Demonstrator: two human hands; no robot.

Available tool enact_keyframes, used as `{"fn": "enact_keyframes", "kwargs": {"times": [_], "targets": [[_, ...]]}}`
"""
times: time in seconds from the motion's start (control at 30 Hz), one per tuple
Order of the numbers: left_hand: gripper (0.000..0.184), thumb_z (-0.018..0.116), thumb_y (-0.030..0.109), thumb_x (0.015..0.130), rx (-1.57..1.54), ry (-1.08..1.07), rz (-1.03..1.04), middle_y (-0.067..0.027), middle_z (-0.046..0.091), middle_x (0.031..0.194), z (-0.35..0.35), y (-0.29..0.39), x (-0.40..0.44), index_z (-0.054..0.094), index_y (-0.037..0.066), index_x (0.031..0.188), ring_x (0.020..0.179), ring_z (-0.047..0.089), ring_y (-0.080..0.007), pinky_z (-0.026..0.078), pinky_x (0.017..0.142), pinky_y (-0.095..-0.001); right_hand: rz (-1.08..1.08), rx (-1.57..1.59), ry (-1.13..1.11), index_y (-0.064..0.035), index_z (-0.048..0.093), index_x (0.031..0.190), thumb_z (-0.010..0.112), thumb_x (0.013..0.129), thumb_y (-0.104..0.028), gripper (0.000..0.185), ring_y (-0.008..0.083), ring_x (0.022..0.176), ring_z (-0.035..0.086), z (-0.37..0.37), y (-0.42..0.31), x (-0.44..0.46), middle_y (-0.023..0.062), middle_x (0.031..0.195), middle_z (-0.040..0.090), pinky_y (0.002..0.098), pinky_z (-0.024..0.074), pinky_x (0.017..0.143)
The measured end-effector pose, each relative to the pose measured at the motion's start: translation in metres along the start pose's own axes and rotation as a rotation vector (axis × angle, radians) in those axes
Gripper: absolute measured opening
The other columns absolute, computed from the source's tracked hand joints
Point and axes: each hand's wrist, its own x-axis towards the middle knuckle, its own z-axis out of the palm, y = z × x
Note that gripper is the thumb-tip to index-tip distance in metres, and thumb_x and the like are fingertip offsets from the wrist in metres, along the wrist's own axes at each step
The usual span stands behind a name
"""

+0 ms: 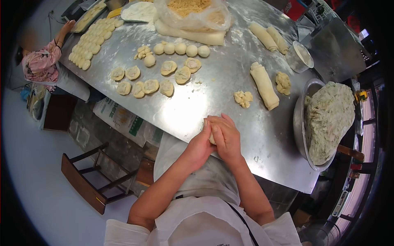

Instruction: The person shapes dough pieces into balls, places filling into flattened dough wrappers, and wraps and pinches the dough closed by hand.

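Note:
At the table's near edge my left hand [198, 148] and my right hand [228, 139] are closed together around a small piece of pale dough [212, 139]. Only a sliver of that dough shows between the fingers; the rest is hidden. Ahead and to the left lie several flattened dough rounds [182, 75] with a pale filling on top. Beyond them sits a row of smooth dough balls [180, 48] next to a cluster of small dough bits [143, 52]. A lumpy dough clump [243, 99] and a dough roll [264, 86] lie ahead to the right.
A metal bowl [301, 130] on the right holds a large greenish-white mass [331, 119]. Two more dough rolls [263, 36] lie at the back right. A plastic bag of crumbly tan filling [193, 8] rests at the back. A person in a pink sleeve [42, 63] stands far left by rows of shaped dough [91, 44].

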Motion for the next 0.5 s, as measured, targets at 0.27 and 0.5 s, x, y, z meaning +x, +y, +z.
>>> {"fn": "enact_keyframes", "kwargs": {"times": [0.27,0.5], "targets": [[0.039,0.042,0.029,0.113,0.084,0.059,0.239,-0.0106,0.059,0.131,-0.008,0.006,0.014,0.056,-0.001,0.132,0.120,0.058,-0.0207,0.047,0.108,-0.0423,0.162,0.193,0.156,-0.0025,0.050,0.146,0.056,0.103,-0.019,0.047,0.0270,0.129,0.059,-0.018,-0.020,0.002,0.0161,0.139,0.062,0.0391,0.0387,0.113],[0.045,0.065,0.003,0.090,1.579,0.244,1.123,-0.0228,0.059,0.132,-0.020,-0.002,0.043,0.059,-0.003,0.134,0.132,0.050,-0.0432,0.038,0.115,-0.0499,0.386,0.386,0.191,0.0009,0.063,0.129,0.060,0.104,-0.014,0.029,0.0160,0.110,0.066,-0.029,0.011,-0.006,0.0125,0.118,0.072,0.0286,0.0509,0.096]]}}
